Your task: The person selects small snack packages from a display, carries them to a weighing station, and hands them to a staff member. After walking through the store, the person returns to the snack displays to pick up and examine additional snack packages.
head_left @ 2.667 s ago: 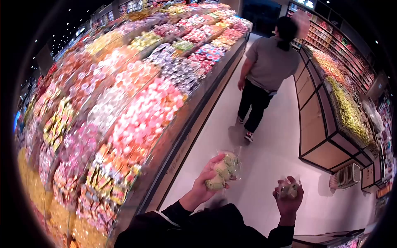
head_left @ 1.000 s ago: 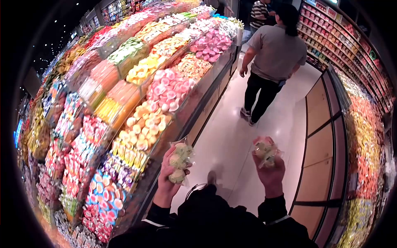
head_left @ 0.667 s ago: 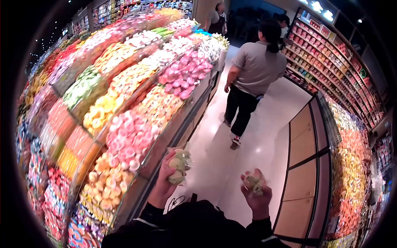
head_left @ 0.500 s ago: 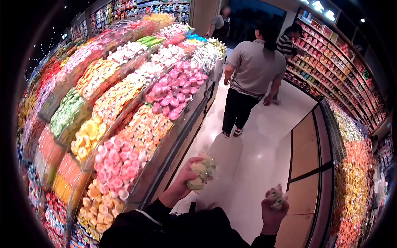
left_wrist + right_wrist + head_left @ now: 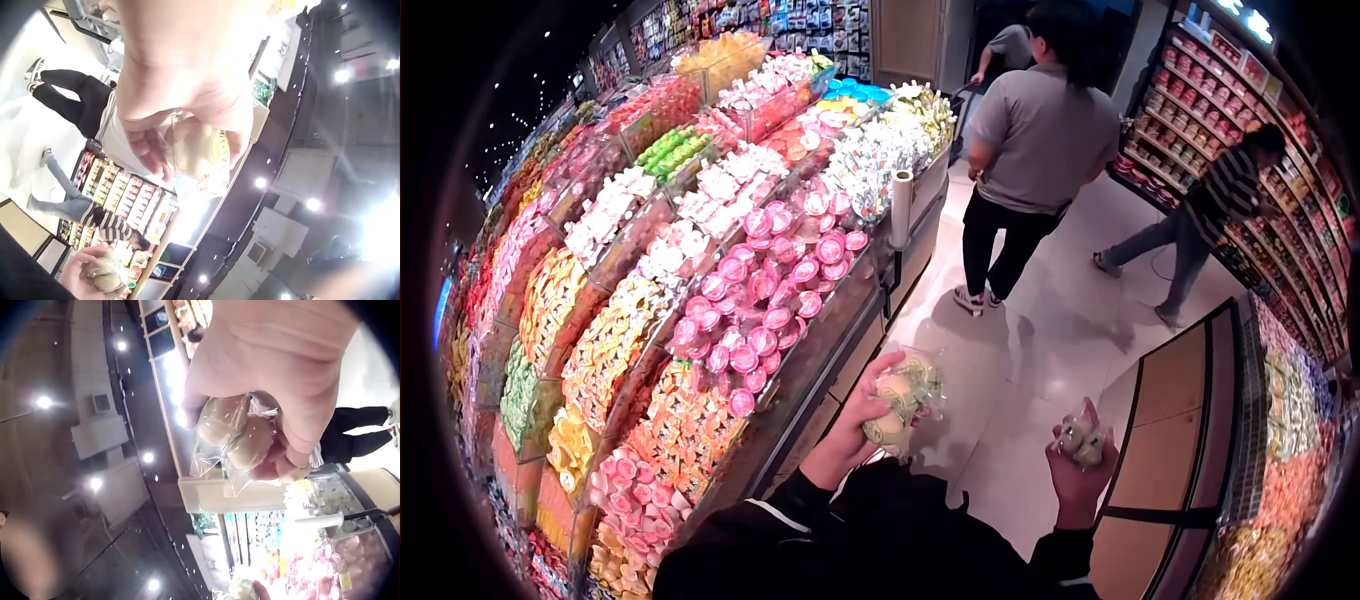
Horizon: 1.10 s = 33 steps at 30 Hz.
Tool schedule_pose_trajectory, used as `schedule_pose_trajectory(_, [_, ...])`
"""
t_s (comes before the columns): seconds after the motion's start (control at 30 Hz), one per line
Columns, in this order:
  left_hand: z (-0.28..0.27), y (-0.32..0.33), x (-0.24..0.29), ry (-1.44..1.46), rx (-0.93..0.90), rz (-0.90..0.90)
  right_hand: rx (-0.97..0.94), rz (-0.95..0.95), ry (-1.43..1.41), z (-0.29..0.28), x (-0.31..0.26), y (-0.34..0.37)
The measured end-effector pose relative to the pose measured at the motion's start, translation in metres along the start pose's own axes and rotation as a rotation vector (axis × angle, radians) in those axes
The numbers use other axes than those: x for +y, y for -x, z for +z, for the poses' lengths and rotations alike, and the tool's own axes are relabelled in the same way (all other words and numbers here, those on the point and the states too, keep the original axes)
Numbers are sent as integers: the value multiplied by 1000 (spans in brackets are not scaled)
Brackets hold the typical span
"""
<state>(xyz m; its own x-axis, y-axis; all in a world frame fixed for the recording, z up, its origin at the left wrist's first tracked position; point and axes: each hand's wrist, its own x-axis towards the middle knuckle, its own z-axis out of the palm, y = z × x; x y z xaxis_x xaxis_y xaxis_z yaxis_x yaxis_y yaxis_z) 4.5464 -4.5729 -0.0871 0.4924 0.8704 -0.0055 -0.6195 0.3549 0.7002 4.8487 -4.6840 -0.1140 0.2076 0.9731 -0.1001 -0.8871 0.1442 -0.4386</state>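
Observation:
In the head view my left hand (image 5: 855,422) grips clear-wrapped pale green round pieces (image 5: 897,400), held upright over the aisle. Further right, my right hand (image 5: 1082,478) has its fingers curled round smaller clear-wrapped pieces (image 5: 1084,442). The left wrist view shows fingers and thumb round a clear packet (image 5: 197,153), with the other hand (image 5: 78,275) and its packet (image 5: 107,278) below. Two pale rounded pieces (image 5: 250,447) in clear wrap sit in the right palm (image 5: 269,369) in the right wrist view. The two hands are apart.
A sloped display of wrapped sweets (image 5: 730,300) lines the left, a white roll (image 5: 901,208) at its corner. Ahead a person in a grey shirt (image 5: 1040,140) stands in the aisle (image 5: 1000,440); another in stripes (image 5: 1225,190) is near shelves. Wooden cabinets (image 5: 1165,430) flank the right.
The display has slid closer and the white roll is nearer. The striped person has moved right, away from the grey-shirted one. Both hands keep hold of their packets.

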Motion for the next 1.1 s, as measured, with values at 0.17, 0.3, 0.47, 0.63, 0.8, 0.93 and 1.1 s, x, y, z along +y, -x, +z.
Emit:
schedule_pose_trajectory(0.17, [-17, -136, 8, 13, 73, 92, -123, 60, 35, 8, -15, -179])
schedule_pose_trajectory(0.3, [-30, -267, 16, 107, -25, 110, -99, 120, 96, 20, -29, -302])
schedule_pose_trajectory(0.47, [-21, -427, 30, 127, -105, 81, -99, 82, 97, 26, -78, -413])
schedule_pose_trajectory(0.63, [-10, -586, 17, 161, -142, -19, -10, -16, -4, -1, -130, -519])
schedule_pose_trajectory(0.8, [-3, -739, -10, 94, -188, -160, 32, -25, 3, -35, -173, -650])
schedule_pose_trajectory(0.93, [17, -859, -17, 97, -171, -144, -43, 40, 37, -30, -209, -778])
schedule_pose_trajectory(1.1, [11, -983, 8, 171, -120, -80, -56, 155, 87, 10, -235, -949])
